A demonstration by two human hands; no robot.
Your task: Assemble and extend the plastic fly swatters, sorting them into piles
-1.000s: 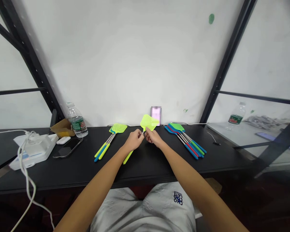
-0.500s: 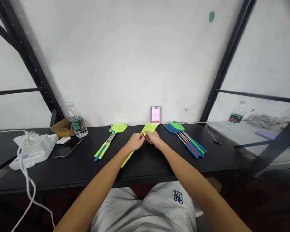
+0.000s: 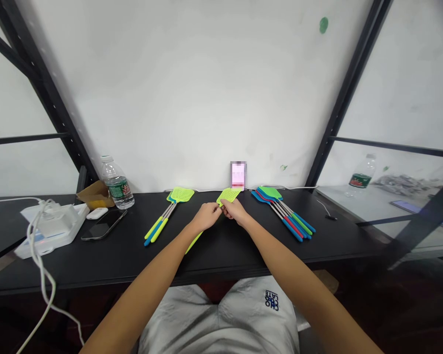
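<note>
The left hand (image 3: 205, 217) and right hand (image 3: 236, 211) pinched a lime-green fly swatter (image 3: 195, 241) between narrowly closed fingers (image 3: 223, 210), steadying its mesh head (image 3: 229, 195) at twelve o'clock.

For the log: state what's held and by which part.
The left hand and right hand hold a lime-green fly swatter at its neck, below the mesh head.

I can read dark letters on the grey shorts (image 3: 271, 300), CHO and LATE, I think, a green water bottle label (image 3: 118, 188) with red marks too small to read, a pink card (image 3: 238, 175) blurred out
</note>
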